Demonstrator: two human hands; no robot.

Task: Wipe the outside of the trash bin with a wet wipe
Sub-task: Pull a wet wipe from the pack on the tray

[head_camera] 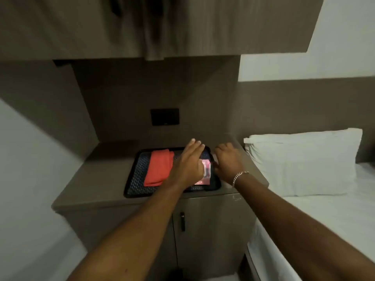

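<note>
I count one black plastic tray with a patterned blue base on the brown counter. In it lie one folded orange-red cloth and one pink wipes packet. My two hands are over it: left hand, right hand. One white pillow sits on the bed.

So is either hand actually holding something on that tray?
The left hand lies on the pink wipes pack, pressing its left side. The right hand is at its right edge; grip unclear.
</note>
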